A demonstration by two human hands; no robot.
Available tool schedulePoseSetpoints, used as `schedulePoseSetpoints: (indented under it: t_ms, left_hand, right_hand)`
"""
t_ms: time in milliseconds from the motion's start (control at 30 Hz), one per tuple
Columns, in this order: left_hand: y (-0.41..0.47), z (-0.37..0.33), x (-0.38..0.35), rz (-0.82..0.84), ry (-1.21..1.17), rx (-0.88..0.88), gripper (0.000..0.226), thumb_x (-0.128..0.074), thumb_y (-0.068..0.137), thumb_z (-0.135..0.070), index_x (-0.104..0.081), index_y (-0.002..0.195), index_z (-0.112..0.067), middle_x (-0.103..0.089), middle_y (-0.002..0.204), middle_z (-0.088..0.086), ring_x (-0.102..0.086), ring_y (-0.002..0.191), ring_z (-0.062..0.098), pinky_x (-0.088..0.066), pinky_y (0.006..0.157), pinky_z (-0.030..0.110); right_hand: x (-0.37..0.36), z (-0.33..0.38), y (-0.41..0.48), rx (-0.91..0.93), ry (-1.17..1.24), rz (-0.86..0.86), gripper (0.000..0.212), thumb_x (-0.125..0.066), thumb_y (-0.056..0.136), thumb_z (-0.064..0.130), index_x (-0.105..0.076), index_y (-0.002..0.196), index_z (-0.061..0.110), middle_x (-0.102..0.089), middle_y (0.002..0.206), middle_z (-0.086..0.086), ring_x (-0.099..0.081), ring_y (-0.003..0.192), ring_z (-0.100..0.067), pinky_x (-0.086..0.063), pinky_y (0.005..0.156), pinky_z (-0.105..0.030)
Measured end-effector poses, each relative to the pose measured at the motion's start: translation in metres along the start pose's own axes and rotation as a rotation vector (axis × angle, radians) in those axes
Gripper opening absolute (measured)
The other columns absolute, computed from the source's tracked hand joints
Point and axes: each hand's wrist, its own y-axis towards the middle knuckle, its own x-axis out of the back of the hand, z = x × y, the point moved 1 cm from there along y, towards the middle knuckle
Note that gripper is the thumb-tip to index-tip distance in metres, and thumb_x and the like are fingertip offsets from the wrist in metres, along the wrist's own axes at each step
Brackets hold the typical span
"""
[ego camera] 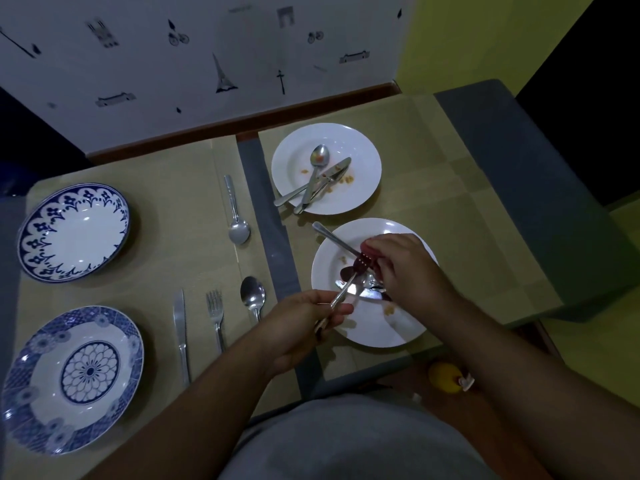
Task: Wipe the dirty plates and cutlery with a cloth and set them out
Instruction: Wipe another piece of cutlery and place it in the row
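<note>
- Fingers [308, 298] of the left hand [304, 327] pinch the handle of a piece of cutlery [346, 289], held slanting above the near white plate [367, 336]. Its head is buried in cloth, so fork or spoon — I cannot tell.
- Curled round a red cloth [363, 263], the right hand [405, 268] grips it, with the cloth wrapped about the head of that piece of cutlery.
- That near white plate lies on the right placemat [450, 188], with crumbs of food on it. More silverware lies under the hands, partly hidden, and one spare handle [330, 236] juts over the plate's far-left rim.
- Just beyond sits the far white plate [363, 150], soiled, carrying a dirty spoon [317, 168] and a dirty knife [334, 169] crossed over one another.
- On the left placemat [156, 265] stand two blue-patterned plates — the far blue plate [72, 232] and the near blue plate [45, 372] — both looking clean.
- Between these and the white plates lie a far clean spoon [238, 223] and, nearer, side by side, a clean knife [181, 330], a clean fork [215, 313] and a near clean spoon [253, 296].
</note>
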Motion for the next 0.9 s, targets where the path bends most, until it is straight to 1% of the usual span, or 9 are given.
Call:
schedulePoseSetpoints:
  t_ms: [100,167,300,467,567,667,733,833,900]
  left_hand:
    - [0.004,-0.001,0.001,-0.124,-0.013,0.016,0.024,-0.052,0.103,-0.017,-0.075,0.108,-0.013,-0.08,0.097,0.006,-0.061,0.079,0.012,-0.045,0.072,0.025]
    - [0.005,0.0,0.001,-0.164,-0.034,0.025,0.023,-0.051,0.104,-0.015,-0.074,0.108,-0.013,-0.077,0.093,0.006,-0.06,0.079,0.013,-0.046,0.073,0.025]
    - [0.004,-0.002,-0.001,-0.179,-0.074,0.041,0.021,-0.057,0.099,-0.004,-0.075,0.106,-0.011,-0.072,0.096,0.009,-0.063,0.085,0.016,-0.053,0.075,0.026]
    - [0.002,-0.004,-0.005,-0.215,-0.024,0.053,0.016,-0.062,0.097,-0.007,-0.076,0.101,-0.012,-0.077,0.09,0.009,-0.073,0.073,0.014,-0.059,0.06,0.025]
    - [0.0,-0.002,-0.008,-0.24,0.087,-0.004,0.013,-0.066,0.095,-0.01,-0.076,0.092,-0.017,-0.078,0.091,0.006,-0.075,0.078,0.013,-0.057,0.057,0.021]
    - [-0.002,0.0,-0.01,-0.246,0.199,-0.091,0.013,-0.068,0.094,-0.01,-0.076,0.09,-0.02,-0.077,0.093,0.004,-0.073,0.086,0.015,-0.058,0.067,0.024]
    - [-0.002,-0.001,-0.011,-0.252,0.23,-0.118,0.013,-0.067,0.094,-0.009,-0.075,0.091,-0.019,-0.076,0.094,0.006,-0.071,0.088,0.018,-0.058,0.071,0.026]
    - [-0.004,-0.005,-0.01,-0.231,0.278,-0.146,0.015,-0.065,0.096,-0.009,-0.075,0.092,-0.02,-0.075,0.094,0.006,-0.071,0.082,0.015,-0.055,0.057,0.017]
    - [-0.004,-0.007,-0.008,-0.225,0.337,-0.168,0.017,-0.063,0.098,-0.011,-0.074,0.092,-0.022,-0.074,0.094,0.003,-0.07,0.081,0.014,-0.053,0.052,0.013]
  right_hand:
    - [0.002,0.003,-0.005,-0.049,0.022,-0.022,0.035,-0.056,0.092,0.003,-0.065,0.125,0.012,-0.065,0.124,-0.002,-0.05,0.12,-0.019,-0.04,0.106,-0.03]
    - [0.005,0.007,-0.008,-0.078,0.047,-0.063,0.036,-0.057,0.092,0.002,-0.065,0.125,0.013,-0.064,0.124,-0.001,-0.049,0.119,-0.018,-0.04,0.103,-0.027]
    - [0.011,0.017,-0.014,-0.049,0.079,-0.143,0.035,-0.058,0.091,0.002,-0.066,0.122,0.014,-0.065,0.121,0.0,-0.05,0.115,-0.014,-0.045,0.099,-0.028]
    - [-0.005,0.025,-0.025,0.15,0.014,0.02,0.033,-0.064,0.089,0.008,-0.065,0.121,0.014,-0.064,0.123,-0.001,-0.051,0.118,-0.019,-0.043,0.104,-0.036]
    - [-0.021,0.026,-0.028,0.29,-0.125,0.15,0.041,-0.072,0.083,0.01,-0.065,0.123,0.014,-0.064,0.125,-0.003,-0.053,0.12,-0.02,-0.04,0.109,-0.039]
    - [-0.02,0.018,-0.011,0.167,-0.094,0.113,0.03,-0.068,0.087,0.013,-0.065,0.115,0.022,-0.064,0.116,0.005,-0.051,0.111,-0.012,-0.044,0.103,-0.037]
    - [-0.018,0.016,-0.006,0.097,-0.058,0.053,0.025,-0.067,0.088,0.012,-0.065,0.112,0.021,-0.064,0.111,0.005,-0.052,0.108,-0.012,-0.047,0.098,-0.037]
    - [-0.022,0.026,-0.016,0.288,-0.132,0.135,0.032,-0.068,0.085,0.008,-0.065,0.116,0.015,-0.064,0.119,-0.001,-0.053,0.115,-0.018,-0.042,0.106,-0.04]
    - [-0.021,0.025,-0.017,0.29,-0.113,0.165,0.032,-0.068,0.086,0.011,-0.065,0.117,0.016,-0.064,0.12,0.0,-0.053,0.116,-0.018,-0.042,0.106,-0.039]
